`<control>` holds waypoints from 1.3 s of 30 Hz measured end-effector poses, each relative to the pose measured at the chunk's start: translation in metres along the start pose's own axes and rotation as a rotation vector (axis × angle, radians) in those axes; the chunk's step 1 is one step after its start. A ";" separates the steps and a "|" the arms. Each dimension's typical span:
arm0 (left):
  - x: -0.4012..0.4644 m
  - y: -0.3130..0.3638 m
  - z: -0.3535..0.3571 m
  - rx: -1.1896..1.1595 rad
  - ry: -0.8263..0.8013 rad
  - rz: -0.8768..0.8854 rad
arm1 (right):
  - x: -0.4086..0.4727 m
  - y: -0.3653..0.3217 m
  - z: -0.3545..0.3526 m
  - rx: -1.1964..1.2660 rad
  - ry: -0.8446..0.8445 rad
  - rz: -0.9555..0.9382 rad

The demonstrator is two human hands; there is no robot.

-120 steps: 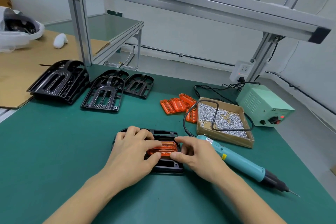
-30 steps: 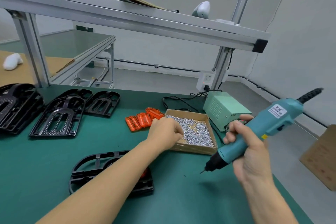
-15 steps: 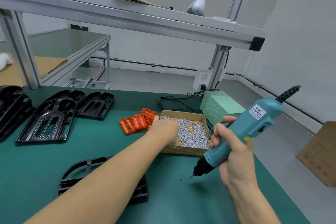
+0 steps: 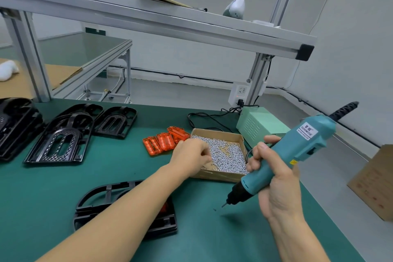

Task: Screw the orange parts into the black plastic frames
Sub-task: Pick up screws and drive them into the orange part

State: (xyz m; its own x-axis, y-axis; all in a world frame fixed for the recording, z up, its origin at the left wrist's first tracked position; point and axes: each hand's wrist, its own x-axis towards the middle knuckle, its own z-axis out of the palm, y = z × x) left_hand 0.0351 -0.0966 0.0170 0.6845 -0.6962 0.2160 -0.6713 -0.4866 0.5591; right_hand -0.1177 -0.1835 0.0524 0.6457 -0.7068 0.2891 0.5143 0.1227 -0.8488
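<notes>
Green matting (image 4: pixel 53 187) covers the bench under a grey aluminium shelf. At the near edge of the box of screws (image 4: pixel 225 153) the left hand (image 4: pixel 191 155) has its fingers curled down among the screws; whether it has one pinched I cannot tell. Just to its right the right hand (image 4: pixel 274 181) is wrapped around the teal electric screwdriver (image 4: pixel 282 159), bit tilted down and leftward. The black frame (image 4: pixel 125 208) with its orange part (image 4: pixel 163 208), mostly hidden by the forearm, lies nearer the person than both hands, down and left of the bit. Spare orange parts (image 4: pixel 163 142) sit just left of the left hand.
</notes>
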 end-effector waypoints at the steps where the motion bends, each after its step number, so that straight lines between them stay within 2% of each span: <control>1: -0.005 -0.001 -0.003 -0.183 0.017 -0.055 | 0.000 -0.001 0.001 0.017 0.006 -0.002; 4: -0.028 -0.006 -0.018 -0.725 0.033 -0.193 | 0.001 -0.004 0.004 0.099 0.031 -0.007; 7: -0.057 -0.009 -0.033 -1.169 0.005 -0.323 | 0.000 -0.007 0.012 0.196 0.015 0.001; 11: -0.095 -0.014 -0.052 -1.491 0.026 -0.388 | -0.007 -0.012 0.031 0.370 -0.004 -0.005; 19: -0.135 -0.012 -0.066 -1.535 0.137 -0.404 | -0.024 -0.020 0.076 0.551 -0.074 -0.017; 39: -0.150 -0.013 -0.068 -1.494 0.167 -0.387 | -0.032 -0.018 0.088 0.505 -0.115 -0.046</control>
State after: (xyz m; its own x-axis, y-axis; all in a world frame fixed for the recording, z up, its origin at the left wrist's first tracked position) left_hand -0.0393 0.0502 0.0321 0.8342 -0.5428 -0.0980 0.3619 0.4046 0.8398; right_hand -0.0982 -0.1014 0.0972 0.6589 -0.6420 0.3919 0.7338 0.4343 -0.5223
